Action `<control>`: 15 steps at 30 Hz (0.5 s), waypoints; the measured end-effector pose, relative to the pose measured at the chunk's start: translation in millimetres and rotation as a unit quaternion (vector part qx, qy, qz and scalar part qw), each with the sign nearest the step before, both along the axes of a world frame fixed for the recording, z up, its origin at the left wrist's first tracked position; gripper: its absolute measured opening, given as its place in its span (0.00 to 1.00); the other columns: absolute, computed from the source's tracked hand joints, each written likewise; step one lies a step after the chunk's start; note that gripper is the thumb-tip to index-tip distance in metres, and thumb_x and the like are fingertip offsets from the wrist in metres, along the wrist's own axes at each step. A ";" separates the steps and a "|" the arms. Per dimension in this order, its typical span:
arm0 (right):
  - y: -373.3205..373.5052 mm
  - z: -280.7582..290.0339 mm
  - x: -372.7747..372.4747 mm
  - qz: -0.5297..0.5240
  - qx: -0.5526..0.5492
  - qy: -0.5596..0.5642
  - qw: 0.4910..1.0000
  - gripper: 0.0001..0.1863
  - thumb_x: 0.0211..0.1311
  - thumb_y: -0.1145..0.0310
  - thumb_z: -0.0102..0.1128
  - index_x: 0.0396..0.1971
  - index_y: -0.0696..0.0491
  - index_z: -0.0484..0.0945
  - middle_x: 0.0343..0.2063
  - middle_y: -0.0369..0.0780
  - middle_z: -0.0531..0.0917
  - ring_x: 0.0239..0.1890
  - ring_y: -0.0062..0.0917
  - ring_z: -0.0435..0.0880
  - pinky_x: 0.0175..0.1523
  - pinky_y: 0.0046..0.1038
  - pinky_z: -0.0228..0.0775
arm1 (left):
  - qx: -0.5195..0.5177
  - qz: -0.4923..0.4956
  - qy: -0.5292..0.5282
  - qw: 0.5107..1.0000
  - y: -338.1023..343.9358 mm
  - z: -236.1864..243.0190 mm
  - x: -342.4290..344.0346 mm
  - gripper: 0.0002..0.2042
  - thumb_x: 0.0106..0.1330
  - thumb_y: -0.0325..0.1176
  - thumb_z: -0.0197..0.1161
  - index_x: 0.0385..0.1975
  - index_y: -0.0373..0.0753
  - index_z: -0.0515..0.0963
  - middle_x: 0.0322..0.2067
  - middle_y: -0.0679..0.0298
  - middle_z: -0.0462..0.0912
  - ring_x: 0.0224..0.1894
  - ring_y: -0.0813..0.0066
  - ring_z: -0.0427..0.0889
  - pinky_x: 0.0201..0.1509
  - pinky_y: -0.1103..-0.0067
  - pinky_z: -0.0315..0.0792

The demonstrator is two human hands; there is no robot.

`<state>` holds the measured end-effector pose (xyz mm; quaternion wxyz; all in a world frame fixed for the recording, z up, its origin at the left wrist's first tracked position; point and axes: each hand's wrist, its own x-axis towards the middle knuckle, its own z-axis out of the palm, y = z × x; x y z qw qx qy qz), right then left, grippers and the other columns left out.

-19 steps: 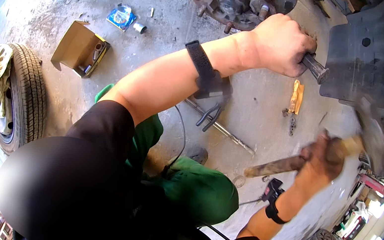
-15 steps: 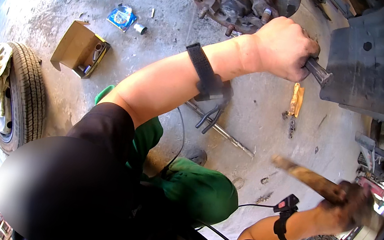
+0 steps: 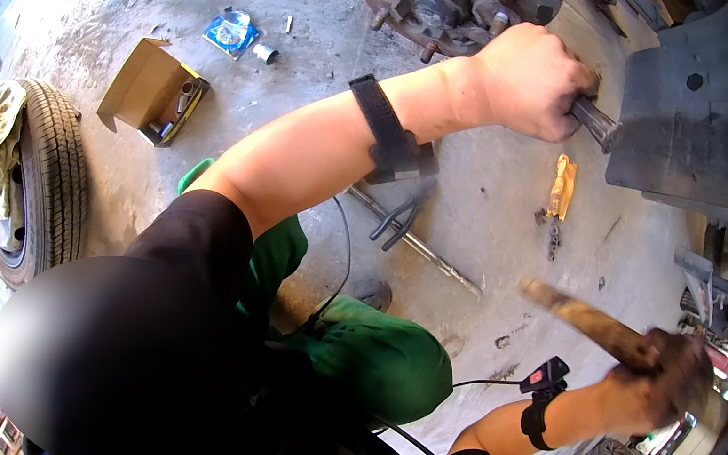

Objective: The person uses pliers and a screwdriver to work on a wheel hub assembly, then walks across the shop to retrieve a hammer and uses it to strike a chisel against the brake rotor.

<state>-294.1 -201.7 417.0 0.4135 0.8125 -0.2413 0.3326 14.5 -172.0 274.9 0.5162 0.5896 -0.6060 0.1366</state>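
My left hand [image 3: 539, 84] is closed in a fist around a dark steel bar with a flared end [image 3: 596, 124]. The bar's near end sticks out to the right; its other end is hidden. Just beyond this fist is a rusty wheel hub [image 3: 442, 6] with several studs. Out at the right, my right hand [image 3: 671, 381], dark with grime or a glove, grips a wooden-handled hammer [image 3: 591, 325]. Its handle points left, while its head is blurred and hard to make out past the hand. The bar and hammer are well apart.
A black mudflap-like panel [image 3: 709, 120] hangs right of my left hand. On the floor lie a long metal rod [image 3: 444, 264], an orange-yellow packet [image 3: 563, 188], an open cardboard box [image 3: 143, 88] with metal parts, a blue packet [image 3: 231, 33] and a tyre [image 3: 51, 188].
My left hand and the bar have shifted slightly up and left. The right hand with the hammer has moved a little, its blur lessening.
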 end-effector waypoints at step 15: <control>-9.3 -2.6 -20.1 -0.001 -0.001 -0.041 0.999 0.15 0.58 0.63 0.62 0.38 0.59 0.80 0.26 0.38 0.83 0.23 0.20 0.81 0.26 0.22 0.73 | 0.009 0.020 -0.004 1.000 1.2 1.1 2.8 0.08 0.40 0.34 0.63 0.21 0.43 0.79 0.14 0.59 0.75 0.19 0.55 0.76 0.22 0.68 0.71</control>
